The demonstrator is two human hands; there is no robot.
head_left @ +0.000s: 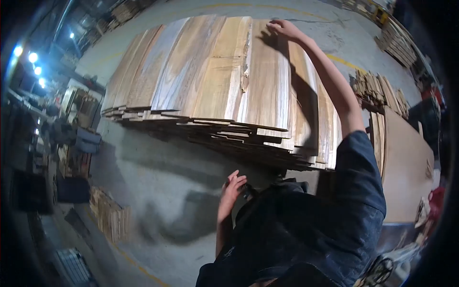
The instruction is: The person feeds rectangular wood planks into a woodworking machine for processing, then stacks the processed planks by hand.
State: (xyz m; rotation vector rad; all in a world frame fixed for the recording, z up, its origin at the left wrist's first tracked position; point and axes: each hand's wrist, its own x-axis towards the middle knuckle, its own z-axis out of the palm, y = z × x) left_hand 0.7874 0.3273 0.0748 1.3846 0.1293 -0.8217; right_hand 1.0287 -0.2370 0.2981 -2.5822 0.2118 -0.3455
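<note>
Reaching over the stacked boards (191, 71), my right hand (285, 29) has its fingers apart and loosely bent by the far end of one plank (268, 81); I can't tell whether it touches. My left hand (232, 189) is in the air, fingers partly spread, near the stack's near side. I judge the planks stiff and fairly light, best taken by both ends, clear of the ragged split (245, 71), which could splinter.
</note>
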